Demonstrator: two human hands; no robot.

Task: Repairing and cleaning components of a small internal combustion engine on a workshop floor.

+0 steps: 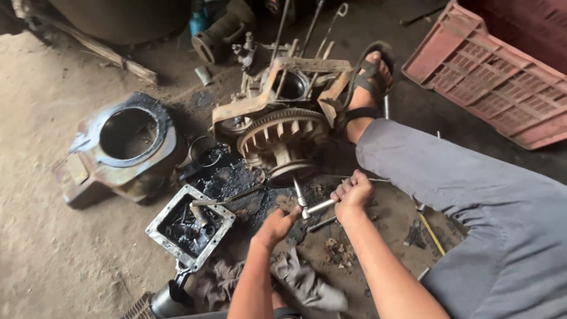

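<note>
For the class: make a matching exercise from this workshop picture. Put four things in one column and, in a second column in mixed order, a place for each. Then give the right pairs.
Things
1. plastic crate
2. round-holed metal housing
3. rectangular metal tray
4. metal socket wrench

Places
A. gripped in the right hand
B. on the dirt floor at far left
C. top right corner
D. left of the left hand, filled with oily parts

Pairs: 1-C, 2-B, 3-D, 4-A
</note>
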